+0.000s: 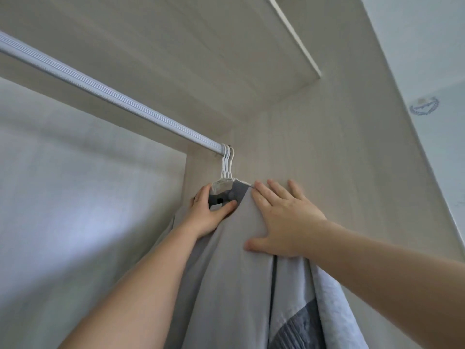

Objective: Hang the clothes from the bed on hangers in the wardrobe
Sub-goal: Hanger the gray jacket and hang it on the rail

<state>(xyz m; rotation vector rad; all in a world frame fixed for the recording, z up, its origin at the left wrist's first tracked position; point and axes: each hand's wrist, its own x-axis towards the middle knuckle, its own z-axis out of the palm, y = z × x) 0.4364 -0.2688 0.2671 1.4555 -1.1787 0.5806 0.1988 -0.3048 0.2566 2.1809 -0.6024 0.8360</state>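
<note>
- Presently the grey garment point(226, 273) hangs from one of the white hangers point(226, 170). Its long axis runs straight down from the hook, and its dark collar point(237, 191) sits just under the hanger necks.
- The hangers are bunched together at the far end of the rail point(100, 89), hard up against the wardrobe side panel point(327, 159).
- The left hand point(208, 215) holds the garment at the collar, thumb on the near side and fingers curled round the far side. How much of the hanger it also holds cannot be told.
- The right hand point(284, 222) lies flat on the garment's other shoulder with fingers spread and straight. It presses the cloth and grasps nothing.
- Both hands are at the top of the garment, one on each side of the neck. The left hand is nearer the hook.
- A second, paler garment point(327, 311) with a dark grey band hangs just beside the first, between it and the side panel, under the right forearm.
- Judgement: the garment appears seated, and the step in hand is settling its shoulders. Any sliding of the hanger must go leftward along the rail, as the panel blocks the other way.
- Risk: a downward pull could drag the collar off the hanger.
</note>
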